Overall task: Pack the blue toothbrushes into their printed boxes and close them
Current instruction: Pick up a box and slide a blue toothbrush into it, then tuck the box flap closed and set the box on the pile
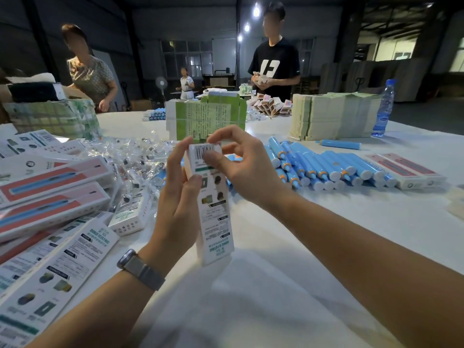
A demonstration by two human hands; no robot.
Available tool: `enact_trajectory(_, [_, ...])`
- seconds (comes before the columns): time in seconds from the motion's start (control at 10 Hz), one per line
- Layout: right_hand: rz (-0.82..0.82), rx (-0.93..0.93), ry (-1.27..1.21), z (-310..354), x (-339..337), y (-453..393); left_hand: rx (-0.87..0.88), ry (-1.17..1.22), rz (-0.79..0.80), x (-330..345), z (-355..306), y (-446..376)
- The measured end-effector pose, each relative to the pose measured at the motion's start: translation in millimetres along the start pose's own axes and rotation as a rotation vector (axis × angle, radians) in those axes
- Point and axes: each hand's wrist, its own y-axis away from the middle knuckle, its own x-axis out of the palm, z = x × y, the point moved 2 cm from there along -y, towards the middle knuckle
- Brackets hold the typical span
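— Our left grip [179,194] wraps the side of the tall white printed cardboard box [213,204], which stands upright on its lower end on the white tabletop [326,234], thumb on its printed face.

— And our right grip [241,159] pinches the barcode flap at the box's top end, thumb pressing on it, the other fingers curled above.

— We see the blue cylindrical plastic toothbrush handles [326,167] piled just right of our hands, one more [340,144] lying apart behind them.

— On our left lie stacked white and red printed boxes [50,194], with a heap of clear plastic sachets [130,156] beyond.

— Behind the box stands a bundle of green flat cartons [208,116]; a blue-labelled water bottle [384,106] stands far right.
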Motion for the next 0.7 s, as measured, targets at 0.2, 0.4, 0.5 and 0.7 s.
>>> enact_trajectory(0.2, [0.238,0.083,0.377,3.1,3.0,3.9,-0.151,0.185,-0.061,5.0,4.1,-3.4])
enact_trajectory(0.4, [0.38,0.165,0.498,18.7,-23.9,1.7,-0.297,0.431,-0.038,7.9,3.0,-6.9])
enact_trajectory(0.5, [0.344,0.13,0.598,19.5,-38.6,29.1,-0.289,0.417,0.05,16.2,7.8,-6.2])
enact_trajectory(0.7, [0.133,0.43,0.968,11.9,-137.6,80.8,-0.179,0.072,0.208,22.9,5.1,2.6])
